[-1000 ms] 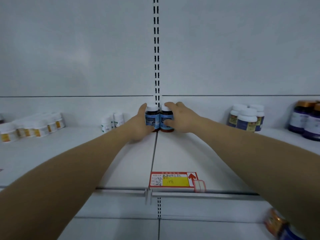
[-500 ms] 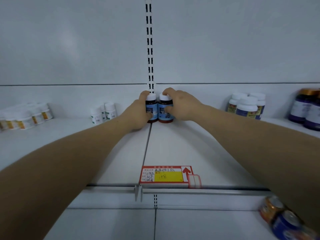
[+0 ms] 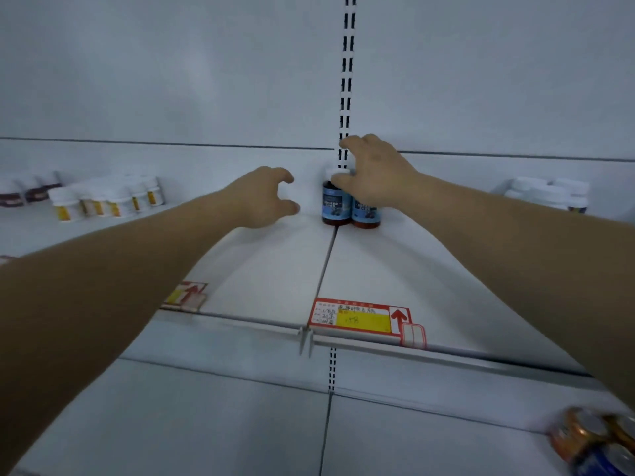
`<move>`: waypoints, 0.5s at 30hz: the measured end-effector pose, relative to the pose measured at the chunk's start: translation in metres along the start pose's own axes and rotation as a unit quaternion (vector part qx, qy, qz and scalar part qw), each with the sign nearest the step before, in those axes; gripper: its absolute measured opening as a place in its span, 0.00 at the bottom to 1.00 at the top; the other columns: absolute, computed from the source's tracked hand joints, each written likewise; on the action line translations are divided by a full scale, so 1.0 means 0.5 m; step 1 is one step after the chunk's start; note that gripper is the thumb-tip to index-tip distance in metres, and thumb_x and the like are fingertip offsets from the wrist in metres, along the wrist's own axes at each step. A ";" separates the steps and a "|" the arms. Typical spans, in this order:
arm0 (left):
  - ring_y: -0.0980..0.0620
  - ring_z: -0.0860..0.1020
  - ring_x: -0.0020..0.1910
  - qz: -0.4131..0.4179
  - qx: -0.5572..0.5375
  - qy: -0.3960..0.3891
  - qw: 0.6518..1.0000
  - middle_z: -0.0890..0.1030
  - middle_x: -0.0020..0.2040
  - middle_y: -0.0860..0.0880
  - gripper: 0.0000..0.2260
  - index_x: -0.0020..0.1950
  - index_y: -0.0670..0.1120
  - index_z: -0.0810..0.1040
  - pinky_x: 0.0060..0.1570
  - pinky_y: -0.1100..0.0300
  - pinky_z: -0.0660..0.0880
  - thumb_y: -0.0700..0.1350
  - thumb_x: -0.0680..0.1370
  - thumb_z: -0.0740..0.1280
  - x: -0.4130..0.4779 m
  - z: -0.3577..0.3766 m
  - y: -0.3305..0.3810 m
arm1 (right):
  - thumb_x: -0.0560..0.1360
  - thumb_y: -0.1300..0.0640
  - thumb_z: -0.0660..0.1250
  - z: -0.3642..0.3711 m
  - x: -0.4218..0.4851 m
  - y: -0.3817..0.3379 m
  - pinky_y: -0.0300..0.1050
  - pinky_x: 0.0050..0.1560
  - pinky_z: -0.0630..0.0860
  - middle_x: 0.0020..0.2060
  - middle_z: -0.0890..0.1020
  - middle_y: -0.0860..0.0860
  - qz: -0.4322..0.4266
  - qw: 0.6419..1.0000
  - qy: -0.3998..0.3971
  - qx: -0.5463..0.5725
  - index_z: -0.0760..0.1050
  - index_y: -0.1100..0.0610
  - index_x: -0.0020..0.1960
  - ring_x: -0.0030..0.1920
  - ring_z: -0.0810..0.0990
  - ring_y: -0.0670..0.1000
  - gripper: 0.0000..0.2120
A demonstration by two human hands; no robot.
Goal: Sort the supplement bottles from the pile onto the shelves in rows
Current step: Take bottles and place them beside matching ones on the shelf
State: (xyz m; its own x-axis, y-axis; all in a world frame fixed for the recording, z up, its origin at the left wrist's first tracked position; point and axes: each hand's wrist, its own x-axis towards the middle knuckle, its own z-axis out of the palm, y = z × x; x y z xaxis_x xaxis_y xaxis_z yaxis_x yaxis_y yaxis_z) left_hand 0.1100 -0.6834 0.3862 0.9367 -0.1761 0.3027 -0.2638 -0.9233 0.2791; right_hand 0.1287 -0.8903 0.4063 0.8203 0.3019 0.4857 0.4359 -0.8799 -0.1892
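Two dark bottles with blue labels and white caps stand side by side at the back of the white shelf (image 3: 275, 266), against the back wall. The left bottle (image 3: 334, 207) and the right bottle (image 3: 366, 214) touch each other. My left hand (image 3: 264, 197) hovers just left of them, fingers loosely curled, holding nothing and apart from the bottles. My right hand (image 3: 374, 176) is over the right bottle and hides its cap. Its fingers are lifted above the caps and its thumb lies by the left bottle's cap.
Several white bottles with yellow labels (image 3: 103, 201) and dark bottles (image 3: 20, 195) stand at the back left. White-capped bottles (image 3: 549, 194) stand at the back right. A red and yellow price tag (image 3: 360, 317) sits on the shelf's front rail. Loose bottles (image 3: 598, 441) lie lower right.
My left hand has let go of the left bottle and drawn back to the left. My right hand's fingers have lifted off the caps. My head has turned left.
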 end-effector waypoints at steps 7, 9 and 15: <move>0.44 0.69 0.66 -0.062 0.043 -0.076 0.994 0.65 0.72 0.45 0.31 0.74 0.50 0.61 0.59 0.56 0.65 0.58 0.75 0.66 -0.072 -0.057 -0.145 | 0.78 0.44 0.62 0.050 0.022 -0.125 0.49 0.64 0.63 0.70 0.65 0.56 -0.077 0.994 -0.059 -0.057 0.58 0.53 0.75 0.69 0.64 0.57 0.30; 0.45 0.69 0.67 -0.077 0.041 -0.118 0.989 0.64 0.73 0.46 0.32 0.75 0.51 0.57 0.60 0.56 0.64 0.59 0.75 0.65 -0.081 -0.062 -0.184 | 0.77 0.44 0.62 0.072 0.035 -0.162 0.49 0.64 0.64 0.71 0.64 0.56 -0.070 0.992 -0.084 -0.063 0.56 0.53 0.75 0.69 0.64 0.57 0.31; 0.46 0.66 0.69 -0.028 0.042 -0.162 0.985 0.64 0.74 0.48 0.33 0.75 0.53 0.56 0.64 0.56 0.63 0.63 0.75 0.63 -0.072 -0.059 -0.271 | 0.76 0.40 0.62 0.135 0.063 -0.246 0.47 0.56 0.65 0.69 0.66 0.55 -0.008 0.989 -0.108 -0.101 0.55 0.53 0.75 0.66 0.67 0.57 0.34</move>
State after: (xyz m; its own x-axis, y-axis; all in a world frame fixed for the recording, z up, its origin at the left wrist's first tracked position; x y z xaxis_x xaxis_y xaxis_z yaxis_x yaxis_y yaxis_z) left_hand 0.1053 -0.5422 0.3643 0.9770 -0.2123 -0.0223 -0.2032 -0.9571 0.2065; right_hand 0.1258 -0.7476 0.3874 0.8835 0.3680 0.2899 0.3838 -0.9234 0.0026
